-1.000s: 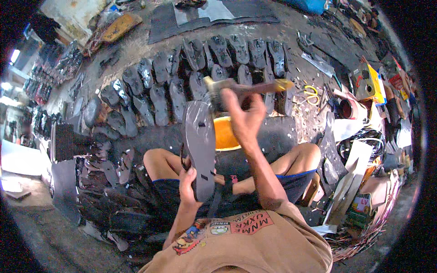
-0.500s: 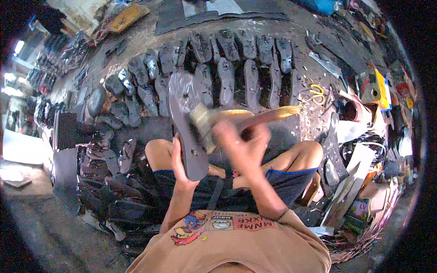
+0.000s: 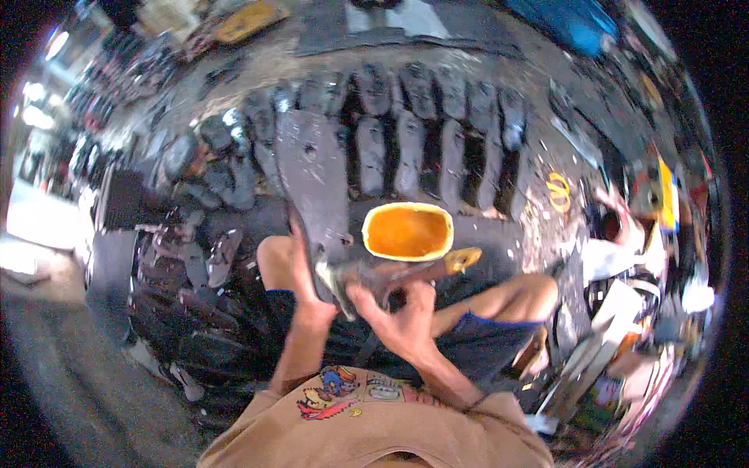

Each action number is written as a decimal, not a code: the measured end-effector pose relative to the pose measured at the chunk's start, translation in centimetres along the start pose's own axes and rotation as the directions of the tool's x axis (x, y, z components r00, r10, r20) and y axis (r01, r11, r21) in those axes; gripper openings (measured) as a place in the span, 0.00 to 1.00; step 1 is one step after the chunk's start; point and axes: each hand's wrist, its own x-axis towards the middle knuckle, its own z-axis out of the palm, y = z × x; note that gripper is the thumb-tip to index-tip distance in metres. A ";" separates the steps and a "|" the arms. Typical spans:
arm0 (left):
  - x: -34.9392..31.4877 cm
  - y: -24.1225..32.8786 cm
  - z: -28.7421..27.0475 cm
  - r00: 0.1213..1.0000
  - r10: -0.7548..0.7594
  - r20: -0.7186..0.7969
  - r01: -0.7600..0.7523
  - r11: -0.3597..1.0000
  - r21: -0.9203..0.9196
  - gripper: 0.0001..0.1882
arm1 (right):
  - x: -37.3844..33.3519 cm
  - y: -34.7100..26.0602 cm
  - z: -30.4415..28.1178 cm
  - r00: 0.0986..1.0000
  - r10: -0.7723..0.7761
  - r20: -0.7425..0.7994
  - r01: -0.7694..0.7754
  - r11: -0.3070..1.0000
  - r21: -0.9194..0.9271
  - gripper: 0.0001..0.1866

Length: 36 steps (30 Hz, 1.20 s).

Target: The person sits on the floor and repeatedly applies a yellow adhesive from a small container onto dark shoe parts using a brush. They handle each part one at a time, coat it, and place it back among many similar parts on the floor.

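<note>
A long dark grey sandal sole point(image 3: 314, 175) stands up in front of me, its toe end away from me. My left hand point(image 3: 303, 273) is closed on the sole's left edge near the heel; most of its fingers are hidden behind it. My right hand point(image 3: 402, 316) is closed around a flat brush point(image 3: 463, 260) with a yellow-tipped handle. The pale bristles, blurred by motion, touch the heel end of the sole. Just beyond the brush sits a tub of amber glue point(image 3: 407, 232) with a pale rim.
Beyond the tub, several dark soles point(image 3: 409, 156) lie in rows on the floor. Yellow-handled scissors point(image 3: 559, 193) lie to the right, near a yellow box point(image 3: 667, 193) and scraps. Dark sandals point(image 3: 222, 257) are piled at the left. A blue bundle point(image 3: 566, 23) lies at the far right.
The brush has moved from the sole's middle down to its heel, toward me. The sole now shows its face more fully, and the glue tub has come into plain sight. The view has shifted slightly.
</note>
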 end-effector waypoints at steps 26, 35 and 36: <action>16.2 26.6 -66.3 0.391 0.792 -0.470 0.918 -0.297 0.262 0.85 | 9.8 6.9 -3.6 0.960 0.217 -0.179 -0.279 0.655 -0.702 0.14; 16.7 24.2 -64.5 0.302 0.645 -0.702 0.850 0.152 0.505 0.58 | 7.3 11.2 -3.6 0.986 0.131 -0.103 -0.166 0.693 -0.701 0.12; 16.2 25.2 -62.1 0.262 0.675 -0.690 0.719 0.341 0.606 0.56 | 7.8 10.7 -4.2 0.957 0.100 -0.271 -0.236 0.811 -0.536 0.13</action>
